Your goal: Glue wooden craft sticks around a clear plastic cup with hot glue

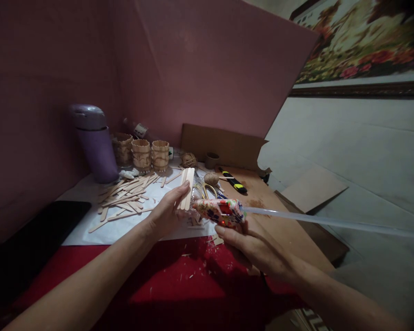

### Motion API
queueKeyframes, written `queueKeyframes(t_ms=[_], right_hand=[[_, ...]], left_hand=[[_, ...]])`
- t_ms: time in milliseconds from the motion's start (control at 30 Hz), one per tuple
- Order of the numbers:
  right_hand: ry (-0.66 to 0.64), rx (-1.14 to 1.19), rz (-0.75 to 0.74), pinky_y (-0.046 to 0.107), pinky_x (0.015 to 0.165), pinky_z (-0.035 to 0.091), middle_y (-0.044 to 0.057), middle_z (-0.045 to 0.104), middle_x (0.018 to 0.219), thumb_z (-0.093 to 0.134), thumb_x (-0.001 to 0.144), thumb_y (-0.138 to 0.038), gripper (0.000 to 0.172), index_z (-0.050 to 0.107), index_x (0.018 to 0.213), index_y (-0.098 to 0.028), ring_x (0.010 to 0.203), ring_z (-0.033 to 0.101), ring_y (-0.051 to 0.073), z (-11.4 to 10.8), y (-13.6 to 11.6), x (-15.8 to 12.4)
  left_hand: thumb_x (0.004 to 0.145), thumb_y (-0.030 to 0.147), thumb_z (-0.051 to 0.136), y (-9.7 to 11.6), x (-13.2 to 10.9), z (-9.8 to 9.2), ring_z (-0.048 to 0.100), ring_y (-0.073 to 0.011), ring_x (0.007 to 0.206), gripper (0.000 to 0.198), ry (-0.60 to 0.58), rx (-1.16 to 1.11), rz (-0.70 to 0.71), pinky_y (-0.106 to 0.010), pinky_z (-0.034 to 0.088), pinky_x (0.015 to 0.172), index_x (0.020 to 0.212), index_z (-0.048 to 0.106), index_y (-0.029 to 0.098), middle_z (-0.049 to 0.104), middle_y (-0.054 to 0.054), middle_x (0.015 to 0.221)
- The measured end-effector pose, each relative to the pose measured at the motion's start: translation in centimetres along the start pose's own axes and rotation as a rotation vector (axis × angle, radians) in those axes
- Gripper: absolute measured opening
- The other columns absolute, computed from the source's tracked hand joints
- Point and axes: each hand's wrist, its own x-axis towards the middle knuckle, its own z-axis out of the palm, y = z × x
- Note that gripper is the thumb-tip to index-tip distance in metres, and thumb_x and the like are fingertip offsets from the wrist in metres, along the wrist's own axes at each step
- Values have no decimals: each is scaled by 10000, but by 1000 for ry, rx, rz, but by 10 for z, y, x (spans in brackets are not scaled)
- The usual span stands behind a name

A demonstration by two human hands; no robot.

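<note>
My left hand (168, 208) is closed around a clear plastic container (196, 184). Several flat wooden craft sticks (187, 188) stand side by side along its near face, under my thumb. In my right hand (244, 241) is a flower-patterned hot glue gun (219, 212), its nozzle pointing left at the container, close to the sticks. A red light glows on the gun's side. From its back end a long translucent glue stick (317, 220) runs out to the right. I cannot tell whether the nozzle touches the container.
Loose craft sticks (127, 197) are heaped on white paper (79, 230). Behind stand a purple tumbler (96, 147) and stick-covered cups (141, 155). Twine balls (211, 179), scissors (210, 191) and a yellow-black utility knife (233, 180) lie beyond my hands. A dark phone-like slab (55, 230) is at left.
</note>
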Motion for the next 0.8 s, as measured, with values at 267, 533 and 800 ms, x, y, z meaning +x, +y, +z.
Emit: queueKeyframes(t_ms=[267,533,800], right_hand=[[9,-6,10,238,441,278,-46,421,525,553,911,-456,376,437,642,-218,490,349,94,1,-2,-1],[6,-29,3,246,450,275,-45,414,519,516,927,-439,384,403,632,-222,480,334,95,0,-4,-1],[-4,-35,-11,239,464,296,-44,421,528,513,934,-459,392,425,640,-216,501,362,98,0,-3,-1]], left_hand=[[838,367,676,-1,0,-2,680,-210,817,291,-1,41,36,-271,535,569,1066,704,187,716,-86,1113],[803,459,704,-3,-1,-3,679,-247,856,419,-66,86,20,-308,553,619,1103,699,166,728,-92,1010],[791,506,701,-5,2,-5,666,-240,834,459,-80,108,0,-318,553,643,1102,697,169,716,-90,969]])
